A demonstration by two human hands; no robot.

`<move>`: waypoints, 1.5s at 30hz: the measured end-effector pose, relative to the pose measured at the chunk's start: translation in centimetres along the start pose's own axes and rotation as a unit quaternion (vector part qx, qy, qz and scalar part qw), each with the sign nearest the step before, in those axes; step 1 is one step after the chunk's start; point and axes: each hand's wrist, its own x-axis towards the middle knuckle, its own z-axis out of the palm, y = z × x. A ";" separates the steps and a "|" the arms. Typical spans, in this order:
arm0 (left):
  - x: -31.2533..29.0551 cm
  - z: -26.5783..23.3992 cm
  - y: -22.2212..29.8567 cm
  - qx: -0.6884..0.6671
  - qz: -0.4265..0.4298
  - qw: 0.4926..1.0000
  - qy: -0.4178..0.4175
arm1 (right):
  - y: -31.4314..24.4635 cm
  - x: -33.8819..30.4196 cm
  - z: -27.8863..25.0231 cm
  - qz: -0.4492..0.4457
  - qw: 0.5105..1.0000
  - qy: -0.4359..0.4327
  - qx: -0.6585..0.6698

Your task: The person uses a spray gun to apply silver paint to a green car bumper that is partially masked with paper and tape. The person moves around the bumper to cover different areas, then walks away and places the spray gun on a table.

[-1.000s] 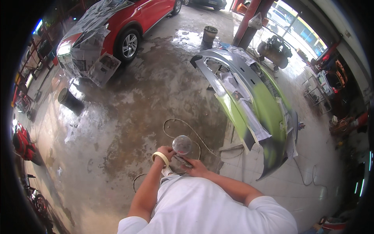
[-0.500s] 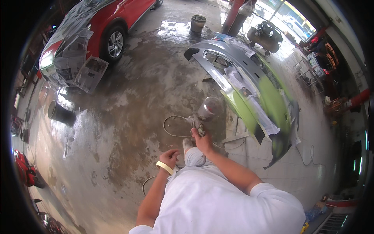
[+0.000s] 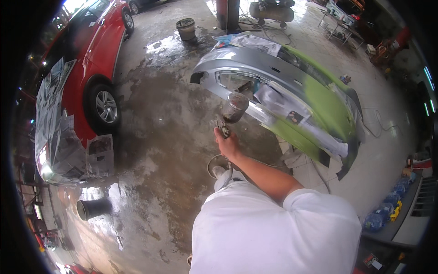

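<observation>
My right hand [image 3: 229, 147] is wrapped round the grip of a spray gun [image 3: 222, 129], held out in front of me. A paint cup [image 3: 236, 108] sits on top of the gun, its wall see-through and stained reddish. From the gun's lower end an air hose [image 3: 211, 168] loops down by my leg. Beyond and to the right lies a car bumper [image 3: 315, 98], part silver-grey and part lime green, with masking paper [image 3: 278, 101] along its openings. The cup overlaps the bumper's near edge in view; whether they touch I cannot tell. My left hand is out of sight.
At left a red car [image 3: 86, 57] has its front covered in newspaper [image 3: 57, 137]. One bucket [image 3: 186, 29] stands upright at the back; a dark one [image 3: 93, 208] lies near left. Behind the bumper are a post [image 3: 228, 16] and a compressor [image 3: 271, 11]. Water bottles [image 3: 381, 212] stand at right.
The spray gun has been raised in my right hand, its cup now in front of the bumper's edge. My left hand has dropped out of view. My view has turned to the right.
</observation>
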 end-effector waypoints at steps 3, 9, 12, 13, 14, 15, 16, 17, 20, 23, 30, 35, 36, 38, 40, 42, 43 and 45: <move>2.6 -5.1 4.3 -0.025 0.031 0.999 -0.004 | -3.9 4.9 0.6 0.069 0.997 -0.011 0.037; 8.3 -10.8 17.7 -0.023 0.155 0.988 0.001 | -2.1 13.0 8.1 0.139 0.987 0.005 0.084; 12.3 -12.9 22.2 0.057 0.133 0.989 -0.003 | -1.6 16.4 11.5 0.168 0.980 0.016 0.104; 13.2 -14.4 23.1 -0.006 0.144 0.990 0.001 | -1.3 17.5 12.5 0.175 0.978 0.053 0.099; 14.2 -16.1 23.5 -0.068 0.157 0.985 0.007 | -1.5 18.6 13.3 0.179 0.977 0.059 0.099; 16.1 -17.7 23.3 -0.163 0.089 0.981 -0.061 | -1.8 19.7 14.0 0.182 0.976 0.063 0.100; 18.3 -19.3 22.9 -0.260 0.025 0.957 -0.127 | -1.7 20.8 14.9 0.180 0.977 0.072 0.089; 21.0 -20.8 21.5 -0.243 0.015 0.960 -0.137 | -1.5 22.0 15.7 0.180 0.977 0.079 0.079; 28.0 -26.8 19.1 -0.260 -0.093 0.946 -0.168 | -4.3 23.6 19.3 0.225 0.965 0.121 0.066; 33.0 -36.3 21.3 -0.263 -0.150 0.936 -0.180 | -6.5 24.8 22.0 0.210 0.959 0.163 0.094; 44.6 -55.8 38.8 -0.030 0.013 0.998 -0.055 | -11.2 26.7 25.8 0.197 0.931 0.285 0.117; 51.4 -57.8 47.4 -0.282 0.171 0.943 -0.031 | -10.3 29.9 28.1 0.162 0.905 0.361 0.158; 51.7 -57.5 49.8 -0.282 0.196 0.938 -0.055 | -10.1 30.6 27.9 0.155 0.895 0.385 0.160; 50.2 -55.9 53.7 -0.191 0.226 0.948 -0.119 | -9.0 32.6 27.0 0.157 0.876 0.430 0.153; 50.7 -54.1 54.5 -0.102 0.239 0.955 -0.144 | -9.1 34.7 26.2 0.162 0.856 0.466 0.155; 50.6 -53.4 55.1 -0.031 0.241 0.955 -0.171 | -7.6 36.5 25.7 0.146 0.830 0.505 0.187; 50.6 -53.6 54.9 0.019 0.240 0.956 -0.168 | -6.9 37.2 25.6 0.143 0.825 0.514 0.184; 51.2 -54.3 54.1 0.105 0.236 0.954 -0.154 | -6.8 38.5 25.8 0.155 0.815 0.530 0.174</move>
